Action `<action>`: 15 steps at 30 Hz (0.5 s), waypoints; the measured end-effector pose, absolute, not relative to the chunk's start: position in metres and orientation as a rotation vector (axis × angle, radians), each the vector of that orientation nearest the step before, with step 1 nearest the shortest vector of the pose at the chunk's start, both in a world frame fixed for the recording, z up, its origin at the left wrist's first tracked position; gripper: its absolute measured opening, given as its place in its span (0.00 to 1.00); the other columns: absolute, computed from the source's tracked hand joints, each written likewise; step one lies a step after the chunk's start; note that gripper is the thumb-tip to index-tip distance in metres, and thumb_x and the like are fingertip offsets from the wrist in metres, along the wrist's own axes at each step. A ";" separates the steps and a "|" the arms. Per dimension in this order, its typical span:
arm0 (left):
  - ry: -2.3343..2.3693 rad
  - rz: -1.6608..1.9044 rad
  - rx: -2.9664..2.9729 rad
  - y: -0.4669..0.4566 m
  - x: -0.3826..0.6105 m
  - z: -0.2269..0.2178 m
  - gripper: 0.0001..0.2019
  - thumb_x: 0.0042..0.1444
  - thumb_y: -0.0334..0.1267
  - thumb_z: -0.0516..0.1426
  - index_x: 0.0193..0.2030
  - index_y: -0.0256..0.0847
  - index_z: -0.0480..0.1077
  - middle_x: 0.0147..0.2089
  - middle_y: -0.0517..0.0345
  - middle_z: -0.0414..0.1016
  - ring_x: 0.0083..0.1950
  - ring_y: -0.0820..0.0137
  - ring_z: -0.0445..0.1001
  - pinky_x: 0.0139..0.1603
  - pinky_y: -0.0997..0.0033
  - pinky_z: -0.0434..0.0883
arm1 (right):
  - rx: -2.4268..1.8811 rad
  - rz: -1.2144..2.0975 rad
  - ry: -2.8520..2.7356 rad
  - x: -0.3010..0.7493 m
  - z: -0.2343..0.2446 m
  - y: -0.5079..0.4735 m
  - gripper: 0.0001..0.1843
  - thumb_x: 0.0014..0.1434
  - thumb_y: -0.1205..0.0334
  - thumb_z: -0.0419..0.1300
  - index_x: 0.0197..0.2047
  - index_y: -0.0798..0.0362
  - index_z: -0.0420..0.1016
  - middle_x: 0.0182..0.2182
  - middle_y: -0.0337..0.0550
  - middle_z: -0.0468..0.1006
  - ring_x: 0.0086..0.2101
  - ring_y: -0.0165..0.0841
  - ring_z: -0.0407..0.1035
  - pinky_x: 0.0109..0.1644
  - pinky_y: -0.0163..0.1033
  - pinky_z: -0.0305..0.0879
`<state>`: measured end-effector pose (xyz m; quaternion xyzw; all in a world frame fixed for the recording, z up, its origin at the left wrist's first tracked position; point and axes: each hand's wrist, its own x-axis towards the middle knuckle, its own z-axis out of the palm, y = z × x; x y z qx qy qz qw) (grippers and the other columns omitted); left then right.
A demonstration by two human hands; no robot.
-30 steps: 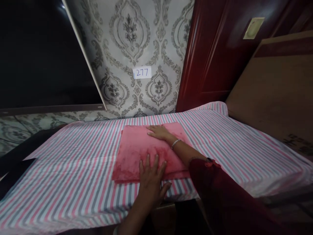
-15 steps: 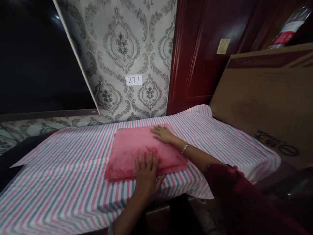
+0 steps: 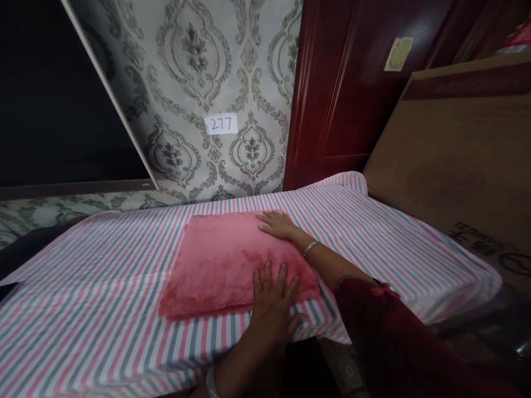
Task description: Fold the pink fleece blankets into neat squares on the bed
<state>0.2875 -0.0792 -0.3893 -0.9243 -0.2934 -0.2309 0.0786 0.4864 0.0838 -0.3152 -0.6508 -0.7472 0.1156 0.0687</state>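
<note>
A folded pink plush cloth (image 3: 215, 249), perhaps a blanket, lies flat on a striped sheet (image 3: 103, 287). Its pile shows darker, ruffled patches toward the near edge and the right side. My left hand (image 3: 274, 301) rests on the near right part of the cloth, fingers spread, with the thumb over the front edge. My right hand (image 3: 277, 225) lies flat on the far right corner, fingers stretched out. Neither hand grips the cloth; both touch its top from above.
A dark TV screen (image 3: 62, 110) stands at the back left against patterned wallpaper (image 3: 249, 72). Behind to the right is a dark red door panel (image 3: 332, 83). A large cardboard box (image 3: 448, 166) leans at the right, beside the sheet. A paper label (image 3: 221, 124) reads 277.
My left hand has slid to the right along the near part of the cloth. My right hand stays at the far right corner. The view has shifted and come slightly closer.
</note>
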 end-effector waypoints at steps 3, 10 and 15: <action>-0.862 -0.680 -2.782 -0.079 0.288 -0.388 0.40 0.55 0.57 0.61 0.73 0.49 0.59 0.77 0.45 0.52 0.76 0.35 0.43 0.69 0.26 0.41 | -1.940 0.361 -2.240 0.494 -0.320 0.097 0.36 0.70 0.36 0.41 0.76 0.38 0.50 0.74 0.43 0.52 0.72 0.49 0.45 0.72 0.63 0.42; -0.890 -0.639 -2.843 -0.082 0.288 -0.389 0.42 0.56 0.56 0.61 0.75 0.49 0.55 0.79 0.45 0.48 0.77 0.34 0.41 0.70 0.26 0.39 | -1.988 0.305 -2.185 0.494 -0.329 0.101 0.36 0.71 0.36 0.38 0.76 0.37 0.50 0.75 0.42 0.52 0.71 0.50 0.46 0.70 0.63 0.50; -0.885 -0.668 -2.859 -0.084 0.285 -0.388 0.42 0.57 0.54 0.61 0.76 0.51 0.53 0.79 0.46 0.46 0.78 0.35 0.38 0.71 0.26 0.41 | -2.040 0.279 -2.153 0.489 -0.321 0.092 0.35 0.72 0.38 0.38 0.77 0.39 0.46 0.76 0.43 0.46 0.73 0.51 0.41 0.71 0.67 0.44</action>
